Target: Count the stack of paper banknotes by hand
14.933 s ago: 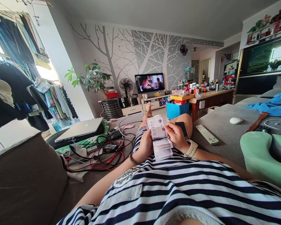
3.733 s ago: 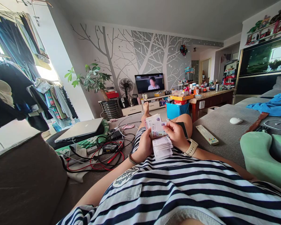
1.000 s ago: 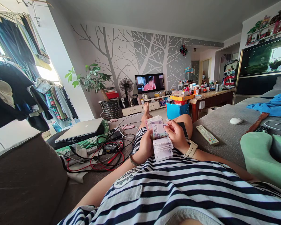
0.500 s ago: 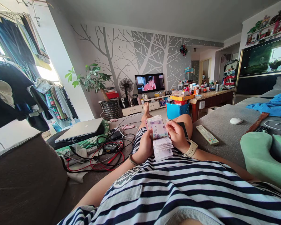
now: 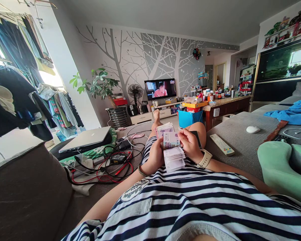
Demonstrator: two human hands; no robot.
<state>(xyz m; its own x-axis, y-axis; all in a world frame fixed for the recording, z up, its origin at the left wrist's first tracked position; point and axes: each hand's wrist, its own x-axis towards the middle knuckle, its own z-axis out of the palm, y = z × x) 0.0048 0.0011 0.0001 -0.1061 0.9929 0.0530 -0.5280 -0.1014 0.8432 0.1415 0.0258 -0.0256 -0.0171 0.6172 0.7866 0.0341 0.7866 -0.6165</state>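
A bundle of purple and white banknotes (image 5: 171,140) is held over my lap. My left hand (image 5: 156,154) is closed round the bundle's left side. Its upper part stands up beyond my thumb, while several folded-over ends (image 5: 174,159) hang below toward my striped shirt (image 5: 180,194). My right hand (image 5: 190,144), with a pale watch (image 5: 205,159) on the wrist, pinches the right edge of the front note, which shows a 5. A dark phone-like object (image 5: 197,138) lies partly hidden behind my right hand.
On the sofa to the left lie tangled cables (image 5: 115,160) and a closed silver laptop (image 5: 86,139). To the right are a remote control (image 5: 222,144), a white mouse (image 5: 253,129) and a green neck pillow (image 5: 273,164). A blue bin (image 5: 190,118) stands beyond my feet.
The front banknote has shifted very slightly between my fingers. Both hands stay in nearly the same place on the bundle.
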